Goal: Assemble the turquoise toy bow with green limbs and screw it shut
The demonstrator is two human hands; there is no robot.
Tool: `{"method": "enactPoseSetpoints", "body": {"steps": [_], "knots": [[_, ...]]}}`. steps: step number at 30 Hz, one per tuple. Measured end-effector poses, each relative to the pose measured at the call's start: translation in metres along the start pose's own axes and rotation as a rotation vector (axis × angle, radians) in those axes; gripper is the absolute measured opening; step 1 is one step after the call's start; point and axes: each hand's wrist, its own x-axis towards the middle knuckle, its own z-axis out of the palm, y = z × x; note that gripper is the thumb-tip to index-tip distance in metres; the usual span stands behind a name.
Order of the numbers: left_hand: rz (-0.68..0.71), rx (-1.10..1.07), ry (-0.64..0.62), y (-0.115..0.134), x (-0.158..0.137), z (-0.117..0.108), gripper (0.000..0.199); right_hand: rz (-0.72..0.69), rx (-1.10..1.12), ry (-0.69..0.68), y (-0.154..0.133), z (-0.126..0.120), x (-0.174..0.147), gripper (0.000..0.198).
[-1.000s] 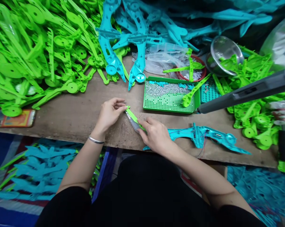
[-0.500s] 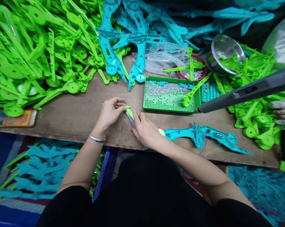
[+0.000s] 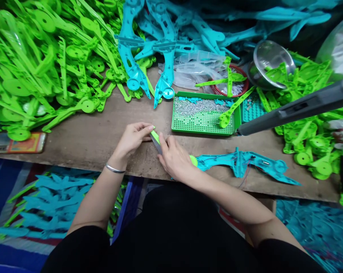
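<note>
Green part (image 3: 155,135), slim, grey-edged, in the grip of left hand (image 3: 132,140) and right hand (image 3: 175,157)

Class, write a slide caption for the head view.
Left hand and right hand hold a green part near a green tray.

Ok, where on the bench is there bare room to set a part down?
Widest: bare wood between the left hand and the orange item, in front of the left green pile. Narrower: a strip between the green tray and the long blue part. Crowded: the back, with blue parts, and the right end, under the right green pile.
</note>
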Motion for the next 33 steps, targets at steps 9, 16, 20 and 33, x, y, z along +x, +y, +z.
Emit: {"method": "enactPoseSetpoints", "body": {"steps": [9,16,20,33], "knots": [[-0.031,-0.132,0.043,-0.001,0.0,0.002,0.043,-0.1,0.559,-0.093,0.043,-0.013,0.019,0.03],[-0.042,-0.142,0.045,-0.005,-0.001,0.003,0.04,0.068,0.812,-0.164,0.055,0.0,0.034,0.019],[-0.008,-0.121,0.068,-0.008,0.0,0.004,0.04,0.104,0.797,-0.141,0.051,0.002,0.033,0.017],[0.028,-0.29,0.142,-0.047,-0.075,0.046,0.065,0.03,0.918,-0.103,0.05,0.001,0.027,0.019]]}}
